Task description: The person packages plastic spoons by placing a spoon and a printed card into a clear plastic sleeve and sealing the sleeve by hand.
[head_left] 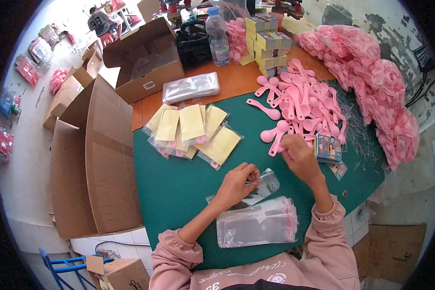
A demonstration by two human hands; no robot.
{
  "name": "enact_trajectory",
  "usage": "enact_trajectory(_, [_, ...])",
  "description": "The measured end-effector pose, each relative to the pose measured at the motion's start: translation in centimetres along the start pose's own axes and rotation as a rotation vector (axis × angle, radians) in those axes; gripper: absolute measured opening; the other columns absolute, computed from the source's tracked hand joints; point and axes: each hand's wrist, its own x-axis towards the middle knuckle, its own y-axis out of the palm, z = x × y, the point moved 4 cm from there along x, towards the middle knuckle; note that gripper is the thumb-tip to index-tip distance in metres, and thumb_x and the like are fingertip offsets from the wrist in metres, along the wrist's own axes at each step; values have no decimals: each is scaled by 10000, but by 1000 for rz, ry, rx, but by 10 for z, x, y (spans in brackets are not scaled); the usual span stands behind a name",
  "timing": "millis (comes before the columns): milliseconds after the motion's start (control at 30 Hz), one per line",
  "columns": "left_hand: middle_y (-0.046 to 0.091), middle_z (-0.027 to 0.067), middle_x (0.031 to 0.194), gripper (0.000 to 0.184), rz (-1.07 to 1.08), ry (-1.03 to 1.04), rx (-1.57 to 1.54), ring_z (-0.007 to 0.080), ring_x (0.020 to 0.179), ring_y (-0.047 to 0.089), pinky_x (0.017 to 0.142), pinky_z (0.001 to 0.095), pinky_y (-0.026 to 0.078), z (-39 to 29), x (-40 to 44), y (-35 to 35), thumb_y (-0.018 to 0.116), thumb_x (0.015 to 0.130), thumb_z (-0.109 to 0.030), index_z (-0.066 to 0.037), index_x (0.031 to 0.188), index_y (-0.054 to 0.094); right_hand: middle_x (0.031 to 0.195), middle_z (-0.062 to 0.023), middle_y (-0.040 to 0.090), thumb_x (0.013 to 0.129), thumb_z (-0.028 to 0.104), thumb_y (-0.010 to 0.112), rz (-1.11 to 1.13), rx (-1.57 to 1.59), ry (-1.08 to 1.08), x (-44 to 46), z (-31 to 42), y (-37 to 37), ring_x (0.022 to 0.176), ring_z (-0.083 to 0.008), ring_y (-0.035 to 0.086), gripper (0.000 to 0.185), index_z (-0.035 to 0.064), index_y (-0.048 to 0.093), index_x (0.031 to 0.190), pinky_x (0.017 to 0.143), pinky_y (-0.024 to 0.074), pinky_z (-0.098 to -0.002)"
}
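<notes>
Left arm reaching up from the lower left, and the left hand [238,186] sits low over the table, fingers curled in, thumb close, pinching a clear bag [268,186] that pokes out on both sides. Across to the right hand [297,157]: wrist bent, forearm angled up and inward, fingers folded down at the handle of a pink spoon [277,137]; whether they grip it, I can't tell. That spoon lies at the near edge of a heap of spoons [304,101], with a stack of cards [327,148] just beside the hand.

Below both hands, on the green table [179,232], a bag stack [256,223] lies flat between the forearms. Over to the left, filled packs [193,128] overlap in a loose pile. Farther back, on the orange-brown stretch, there's a bottle [217,38] standing upright by an open carton [142,63]. A pink bundle [367,72] slumps along the right side, by the peeling wall [372,21], and at far left someone [101,23] sits on a red stool [107,38].
</notes>
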Motion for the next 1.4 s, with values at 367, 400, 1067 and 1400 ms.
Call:
enact_trajectory(367, [539,84,848,225,-198,-31,-90,174,754,591,647,265,497,6,1,-2,652,731,-43,-20,933,553,835,-33,559,812,37,571,-435,655,607,-16,-20,-13,666,-90,576,231,36,504,1033,584,501,-227])
enact_trajectory(400, [551,85,834,229,-146,-32,-73,170,732,595,632,264,496,8,1,-2,648,737,-44,-17,945,554,828,-36,557,820,46,566,-439,720,615,-17,-19,-11,632,-90,577,209,33,501,1019,554,497,-220])
enact_trajectory(1067, [657,98,869,308,-130,-177,-588,110,798,604,661,217,448,25,7,-5,514,845,-44,-31,1110,359,579,-7,530,802,78,584,-394,608,726,-15,-16,-7,496,-53,517,79,42,544,860,443,402,-199])
enact_trajectory(1400, [630,139,911,434,-47,-295,-792,148,859,607,757,241,472,15,2,-7,572,800,-7,-34,1167,342,614,-11,539,823,104,583,-400,622,689,-19,-12,-6,519,-57,528,111,39,539,902,457,399,-187])
